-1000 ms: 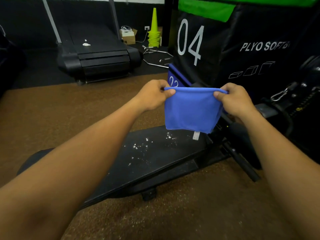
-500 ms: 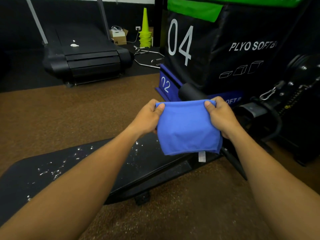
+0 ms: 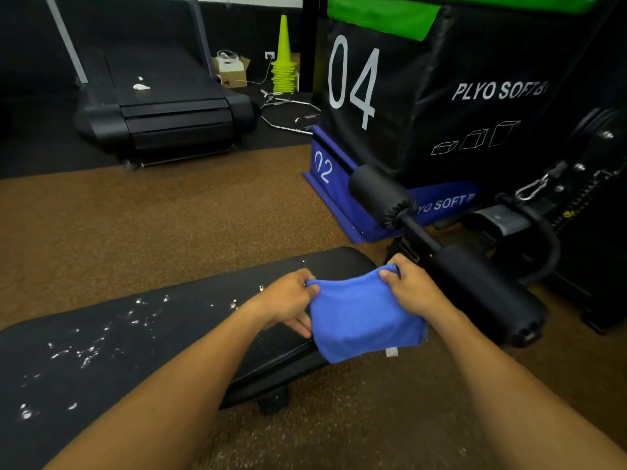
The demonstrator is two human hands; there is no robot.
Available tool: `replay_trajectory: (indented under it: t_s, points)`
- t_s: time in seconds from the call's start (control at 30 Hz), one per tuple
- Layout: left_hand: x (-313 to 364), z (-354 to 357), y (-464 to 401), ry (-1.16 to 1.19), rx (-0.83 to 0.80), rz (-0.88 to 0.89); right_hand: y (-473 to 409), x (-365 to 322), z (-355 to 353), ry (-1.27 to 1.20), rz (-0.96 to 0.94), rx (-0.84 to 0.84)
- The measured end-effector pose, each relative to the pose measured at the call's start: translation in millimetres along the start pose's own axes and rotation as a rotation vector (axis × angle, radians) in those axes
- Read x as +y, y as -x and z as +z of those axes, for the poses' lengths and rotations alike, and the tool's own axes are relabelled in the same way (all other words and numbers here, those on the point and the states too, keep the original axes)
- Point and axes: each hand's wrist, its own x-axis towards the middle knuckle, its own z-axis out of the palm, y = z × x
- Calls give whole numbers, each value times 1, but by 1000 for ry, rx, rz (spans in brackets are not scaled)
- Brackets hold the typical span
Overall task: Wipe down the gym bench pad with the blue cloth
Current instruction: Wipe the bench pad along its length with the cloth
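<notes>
Pinching the blue cloth [image 3: 364, 320] by its top corners were left hand [image 3: 288, 300] and right hand [image 3: 412, 290]; the cloth hung over the bench pad [image 3: 142, 337] end. Droplets [image 3: 84, 354] remained on the pad; wiping judged not yet begun.

Brown speckled floor [image 3: 169, 215] meets black matting under a treadmill [image 3: 163, 110], beside stacked plyo boxes [image 3: 441, 96].

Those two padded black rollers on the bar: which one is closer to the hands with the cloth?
The lower roller, just right of the right hand gripping the blue cloth. The other roller sits farther up the bar, by the blue box.
</notes>
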Motion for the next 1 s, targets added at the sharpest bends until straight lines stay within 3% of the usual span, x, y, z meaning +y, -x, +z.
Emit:
replay_trajectory:
  t_s: [0.23, 0.5, 0.63, 0.77, 0.87, 1.0]
  points:
    - [-16, -11, -10, -212, -105, -71, -14, 16, 21, 0, -16, -83]
    - [-15, -31, -42, -408, 263, 112, -47, 9, 33, -87, -68, 42]
    - [-13, -38, -54, -440, 366, 133, -60, 2, 38, -140, -67, 143]
    - [-15, -52, -59, -394, 421, 128, -47, 10, 60, 136, -258, 132]
    - [-15, -73, -65, -429, 469, 133, -28, 27, 81, 352, -427, -29]
    - [-19, -98, -74, -494, 423, 40, -16, 37, 96, 512, -497, -167]
